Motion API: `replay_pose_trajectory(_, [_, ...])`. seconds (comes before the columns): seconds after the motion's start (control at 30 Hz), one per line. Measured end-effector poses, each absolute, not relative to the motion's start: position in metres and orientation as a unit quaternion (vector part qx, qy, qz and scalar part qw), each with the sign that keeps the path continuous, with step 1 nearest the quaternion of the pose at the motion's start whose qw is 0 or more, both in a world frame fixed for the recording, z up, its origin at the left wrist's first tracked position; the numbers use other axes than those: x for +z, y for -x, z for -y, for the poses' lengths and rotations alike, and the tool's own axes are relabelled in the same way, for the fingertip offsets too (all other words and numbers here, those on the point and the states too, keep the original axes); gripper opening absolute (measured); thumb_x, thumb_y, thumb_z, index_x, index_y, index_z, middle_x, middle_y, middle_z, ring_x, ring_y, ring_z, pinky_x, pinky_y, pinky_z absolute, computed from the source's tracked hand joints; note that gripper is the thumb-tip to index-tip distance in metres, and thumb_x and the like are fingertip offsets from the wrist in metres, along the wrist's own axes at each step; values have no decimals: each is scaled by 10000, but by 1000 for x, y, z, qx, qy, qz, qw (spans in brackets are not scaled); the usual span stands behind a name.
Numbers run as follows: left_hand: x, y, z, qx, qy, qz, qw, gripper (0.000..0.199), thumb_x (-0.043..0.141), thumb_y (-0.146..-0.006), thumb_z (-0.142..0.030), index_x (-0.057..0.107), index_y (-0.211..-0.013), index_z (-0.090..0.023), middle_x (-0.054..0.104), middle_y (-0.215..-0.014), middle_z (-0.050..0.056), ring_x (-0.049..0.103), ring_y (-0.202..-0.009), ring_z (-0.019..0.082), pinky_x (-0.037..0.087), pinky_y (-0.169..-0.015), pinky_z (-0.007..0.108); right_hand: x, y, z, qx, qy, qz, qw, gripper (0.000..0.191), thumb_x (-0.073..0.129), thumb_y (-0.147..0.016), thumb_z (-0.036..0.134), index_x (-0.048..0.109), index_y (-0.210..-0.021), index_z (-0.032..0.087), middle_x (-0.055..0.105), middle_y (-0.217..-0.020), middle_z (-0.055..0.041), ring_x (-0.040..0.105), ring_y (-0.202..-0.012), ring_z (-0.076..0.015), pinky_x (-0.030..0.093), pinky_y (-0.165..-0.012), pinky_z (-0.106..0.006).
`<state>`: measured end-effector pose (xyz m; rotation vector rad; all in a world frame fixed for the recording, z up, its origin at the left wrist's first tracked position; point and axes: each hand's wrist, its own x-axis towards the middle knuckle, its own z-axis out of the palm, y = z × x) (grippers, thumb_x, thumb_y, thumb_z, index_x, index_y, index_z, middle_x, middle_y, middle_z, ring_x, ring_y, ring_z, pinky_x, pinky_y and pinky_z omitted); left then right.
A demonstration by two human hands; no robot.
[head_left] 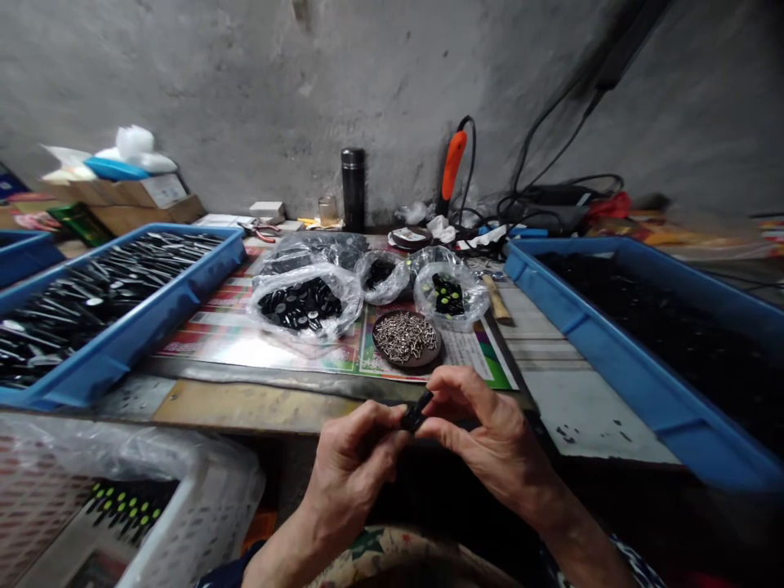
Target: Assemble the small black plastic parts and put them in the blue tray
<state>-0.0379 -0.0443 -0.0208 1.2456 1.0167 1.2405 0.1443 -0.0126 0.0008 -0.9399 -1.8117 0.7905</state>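
My left hand [349, 482] and my right hand [490, 433] meet in front of the bench, both pinching a small black plastic part [416, 411] between thumbs and fingers. Its exact shape is partly hidden by my fingers. Just beyond my right hand stands a round dark dish [405, 339] heaped with small silver metal pins. Clear plastic bags of black parts [305, 304] lie behind it. Neither hand touches the dish or the bags.
A blue tray of long black-and-silver parts [184, 261] stands at left, and a blue tray of black parts [637, 343] at right. A white crate [202, 490] sits low at left. A black flask [354, 189], an orange-handled tool [453, 165] and cables line the wall.
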Motion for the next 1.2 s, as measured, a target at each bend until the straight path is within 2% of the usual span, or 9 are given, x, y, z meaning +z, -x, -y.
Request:
replay_pose_trajectory(0.13, [-22, 41, 45, 500, -580, -452, 458, 133, 689, -880, -289, 749, -865, -170, 581, -610, 3, 475, -487, 96, 391, -490, 202, 3, -150, 10, 161, 340, 815, 441, 73, 584, -1024, 238, 605, -1092, 221, 680, -846, -29, 664, -667, -176, 544, -601, -241])
replay_pose_trajectory(0.27, [-19, 44, 45, 494, -616, -458, 408, 121, 673, -889, -250, 776, -916, -192, 659, -661, 31, 533, -516, 131, 457, -576, 243, 5, -152, 8, 79, 295, 854, 421, 126, 537, -1053, 179, 586, -1168, 200, 692, -909, -68, 686, -767, -204, 576, -710, -277])
replay_pose_trajectory(0.37, [-15, 45, 44, 495, -644, -442, 381, 141, 676, -871, -175, 793, -944, -208, 733, -770, 68, 640, -655, 183, 492, -688, 263, 8, -155, 7, 38, 263, 877, 401, 172, 514, -1038, 112, 579, -1184, 178, 702, -947, -93, 696, -852, -226, 581, -786, -312])
replay_pose_trajectory(0.43, [-12, 44, 43, 499, -646, -437, 378, 148, 693, -848, -150, 800, -931, -207, 746, -812, 82, 668, -723, 205, 494, -712, 263, 11, -156, 6, 14, 251, 884, 394, 180, 501, -1034, 101, 585, -1177, 172, 707, -928, -94, 702, -841, -232, 582, -799, -331])
replay_pose_trajectory(0.5, [-11, 43, 43, 498, -631, -445, 394, 111, 707, -841, -172, 798, -901, -197, 719, -746, 65, 634, -641, 181, 486, -648, 248, 12, -157, 5, 11, 247, 885, 393, 173, 496, -1037, 112, 596, -1166, 169, 706, -909, -92, 702, -823, -230, 582, -789, -330])
replay_pose_trajectory(0.63, [-15, 43, 43, 489, -581, -461, 459, 107, 701, -861, -261, 761, -886, -176, 604, -624, 1, 475, -467, 105, 410, -468, 206, 8, -156, 3, 39, 260, 876, 405, 132, 518, -1055, 165, 603, -1154, 156, 698, -899, -99, 688, -801, -227, 568, -723, -302])
replay_pose_trajectory(0.8, [-21, 44, 44, 498, -594, -457, 437, 94, 715, -859, -257, 749, -895, -177, 645, -715, 17, 505, -506, 94, 433, -491, 194, 2, -154, 5, 37, 274, 874, 400, 97, 515, -1056, 162, 607, -1086, 158, 676, -853, -81, 665, -763, -218, 535, -718, -299])
replay_pose_trajectory(1.07, [-18, 32, 45, 523, -468, -435, 564, 290, 769, -825, -426, 718, -915, -155, 636, -668, 23, 465, -458, 64, 364, -409, 156, -6, -150, 10, 96, 282, 843, 449, 94, 521, -1031, 132, 583, -1015, 200, 647, -840, -40, 634, -720, -187, 517, -680, -275])
replay_pose_trajectory(1.2, [-16, 29, 45, 534, -398, -414, 621, 307, 810, -789, -419, 700, -914, -161, 613, -654, -9, 423, -426, 32, 335, -382, 127, -10, -145, 17, 102, 291, 837, 452, 126, 484, -1047, 115, 571, -1085, 198, 669, -932, -69, 665, -828, -214, 538, -738, -302])
